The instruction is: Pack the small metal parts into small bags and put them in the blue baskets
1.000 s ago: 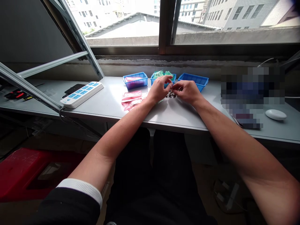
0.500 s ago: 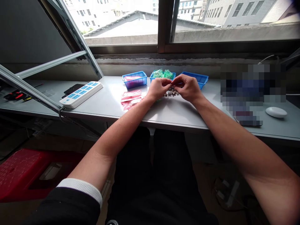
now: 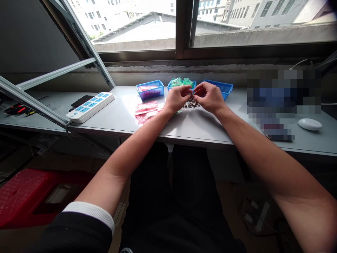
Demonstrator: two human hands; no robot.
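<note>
My left hand (image 3: 177,97) and my right hand (image 3: 210,96) meet at the fingertips above a small pile of metal pieces (image 3: 193,104) on the table. Both hands are closed in a pinch, and what lies between the fingertips is too small to make out. Behind my left hand a blue basket (image 3: 169,86) holds green packets (image 3: 181,82). Pink plastic packets (image 3: 146,109) lie on the table to the left of my left hand. Another blue basket (image 3: 228,92) stands behind my right hand, partly covered by it.
A blue basket with pink packets (image 3: 150,90) stands at the back left. Further left are a white power strip (image 3: 91,108) and a metal frame (image 3: 56,72). A white mouse (image 3: 310,124) lies on the right, beside a blurred-out area. A red stool (image 3: 26,196) is below the table.
The fingers of both hands have shifted slightly, with the upper fingertips a little further apart. The whole view has moved very slightly.
</note>
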